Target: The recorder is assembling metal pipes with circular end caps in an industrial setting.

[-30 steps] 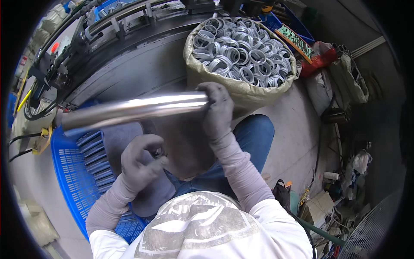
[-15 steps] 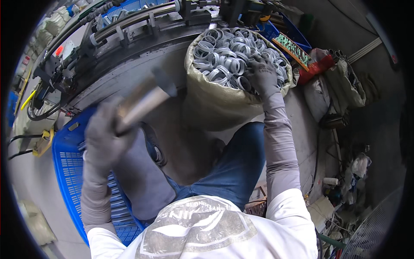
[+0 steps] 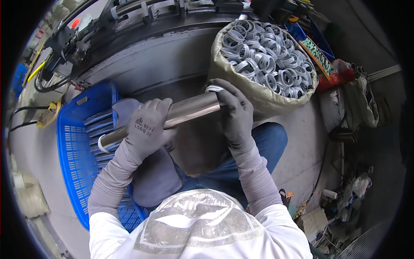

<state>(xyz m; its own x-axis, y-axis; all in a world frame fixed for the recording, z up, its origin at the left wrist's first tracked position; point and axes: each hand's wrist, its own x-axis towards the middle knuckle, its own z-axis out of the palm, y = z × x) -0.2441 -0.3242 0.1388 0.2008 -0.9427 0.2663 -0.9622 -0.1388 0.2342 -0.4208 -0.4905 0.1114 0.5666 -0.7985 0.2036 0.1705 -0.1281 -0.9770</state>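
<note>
A shiny metal tube [image 3: 194, 109] lies slantwise across in front of me, its right end higher than its left. My gloved left hand [image 3: 148, 125] is wrapped round its middle. At the right end, my gloved right hand [image 3: 235, 112] pinches a pale grey ring [image 3: 214, 88] against or beside the tube's mouth; fingers partly cover it, so how it sits cannot be told. Another pale ring [image 3: 101, 143] is around the tube's lower left end. Many similar grey rings [image 3: 267, 56] fill an open woven sack [image 3: 258, 101] beyond my right hand.
To my left stands a blue plastic basket [image 3: 71, 159] holding several metal tubes [image 3: 97, 123]. A long dark machine [image 3: 129, 32] runs along the far side. A tray of small green parts [image 3: 317, 56] and a red bag [image 3: 334, 80] lie right of the sack.
My right hand has come out of the sack with a ring and reached the tube's end. The tube has swung lower and more level in my left hand.
</note>
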